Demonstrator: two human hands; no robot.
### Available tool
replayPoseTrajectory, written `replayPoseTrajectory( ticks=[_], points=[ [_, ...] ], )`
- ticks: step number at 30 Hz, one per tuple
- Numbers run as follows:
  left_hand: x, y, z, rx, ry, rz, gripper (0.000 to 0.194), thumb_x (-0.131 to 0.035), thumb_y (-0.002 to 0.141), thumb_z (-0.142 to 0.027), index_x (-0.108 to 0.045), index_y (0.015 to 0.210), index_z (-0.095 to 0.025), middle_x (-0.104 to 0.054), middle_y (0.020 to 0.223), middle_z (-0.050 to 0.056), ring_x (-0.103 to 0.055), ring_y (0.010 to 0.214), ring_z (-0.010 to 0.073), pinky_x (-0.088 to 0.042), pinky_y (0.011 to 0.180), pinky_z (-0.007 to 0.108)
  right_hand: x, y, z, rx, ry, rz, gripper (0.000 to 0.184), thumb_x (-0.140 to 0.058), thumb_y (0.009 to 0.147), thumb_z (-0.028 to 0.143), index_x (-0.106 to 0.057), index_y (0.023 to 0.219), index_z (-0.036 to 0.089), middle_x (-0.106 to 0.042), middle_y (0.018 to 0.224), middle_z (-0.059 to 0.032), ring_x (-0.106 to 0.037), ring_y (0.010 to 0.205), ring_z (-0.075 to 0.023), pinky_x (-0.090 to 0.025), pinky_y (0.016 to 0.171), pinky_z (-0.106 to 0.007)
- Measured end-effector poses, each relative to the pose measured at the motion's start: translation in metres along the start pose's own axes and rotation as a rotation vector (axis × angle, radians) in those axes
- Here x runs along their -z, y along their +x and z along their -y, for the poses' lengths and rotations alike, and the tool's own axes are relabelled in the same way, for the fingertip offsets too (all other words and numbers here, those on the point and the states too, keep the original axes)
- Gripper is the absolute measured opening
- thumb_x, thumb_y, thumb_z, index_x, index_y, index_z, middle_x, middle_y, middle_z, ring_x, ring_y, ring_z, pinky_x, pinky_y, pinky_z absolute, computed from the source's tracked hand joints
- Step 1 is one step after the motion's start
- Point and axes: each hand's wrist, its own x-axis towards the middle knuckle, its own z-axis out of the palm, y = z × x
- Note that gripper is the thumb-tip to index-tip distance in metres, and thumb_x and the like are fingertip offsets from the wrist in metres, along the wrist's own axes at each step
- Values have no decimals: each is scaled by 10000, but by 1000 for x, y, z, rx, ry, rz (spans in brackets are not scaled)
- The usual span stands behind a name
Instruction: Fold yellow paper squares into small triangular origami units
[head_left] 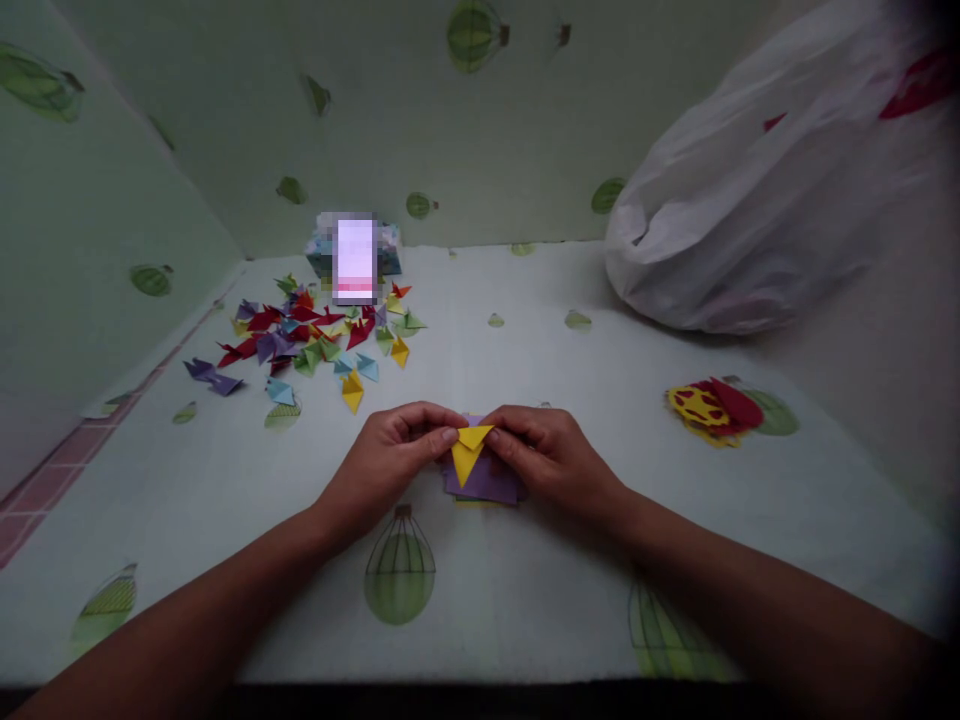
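Between my two hands is a small piece of folded yellow paper (466, 462), pointed at its lower end, with a flap turned down along the top. My left hand (401, 445) pinches its upper left corner between thumb and fingers. On the other side, my right hand (553, 455) pinches the upper right corner the same way. Directly beneath lies a stack of paper sheets (491, 482), purple on top, with green and yellow edges showing below. The hands cover part of the stack.
Many folded paper pieces (300, 335) in several colours lie in a heap at the back left. Behind them a lit, blurred screen (355, 258) leans on a box (320, 250). Red and yellow cut-outs (705, 408) lie at right, below a large white plastic bag (720, 220).
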Motion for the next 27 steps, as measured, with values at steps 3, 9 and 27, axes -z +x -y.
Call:
replayPoseTrajectory(
  ticks=[3,9,27],
  points=[
    [0,0,-1,41,9,16,130,-709,815,-257,-727,914,-175,-703,833,11,-620,755,118,-503,709,220,-1,0,-3,139,-129,-112,153,-540,855,118,-653,951,154,-687,836,-38,-605,729,-138,-442,668,-250],
    [1,-1,0,3,20,30,128,-694,821,-262,-703,913,-173,-685,815,12,-613,734,124,-500,695,240,-1,-1,-5,264,-273,-124,131,-545,906,168,-611,793,166,-644,731,-24,-551,636,-122,-402,605,-244],
    [-5,-3,1,-79,-81,-44,36,-710,777,-188,-696,806,-173,-667,747,-7,-590,677,101,-475,639,208,-10,0,1,-219,717,-46,117,-679,793,208,-596,874,192,-615,621,46,-588,548,-89,-449,534,-206]
  ],
)
